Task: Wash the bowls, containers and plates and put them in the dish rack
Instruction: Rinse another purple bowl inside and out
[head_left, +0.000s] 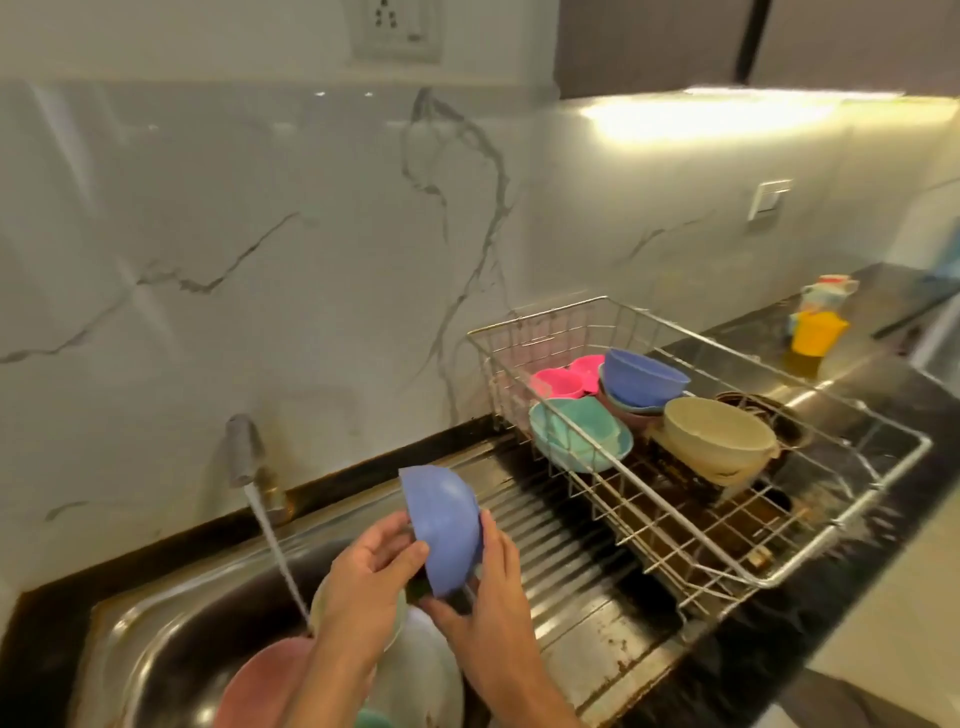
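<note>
A blue bowl (447, 525) is held on its side above the sink (156, 623), its outside facing me. My left hand (363, 577) grips its left rim with thumb on the outside. My right hand (488, 577) holds its right side, with something dark pinched under the fingers. In the sink lie a pink plate (260, 680), a white plate (426, 670) and a teal piece (371, 719). The wire dish rack (691, 525) at the right holds pink containers (566, 382), a teal dish (576, 436), a blue bowl (644, 376) on stacked bowls and a beige bowl (717, 439).
The tap (244, 452) runs, its stream falling into the sink left of my hands. A ribbed steel drainboard (561, 551) lies under the rack. A yellow cup (818, 332) and a small bottle stand on the dark counter at the far right. The marble wall is close behind.
</note>
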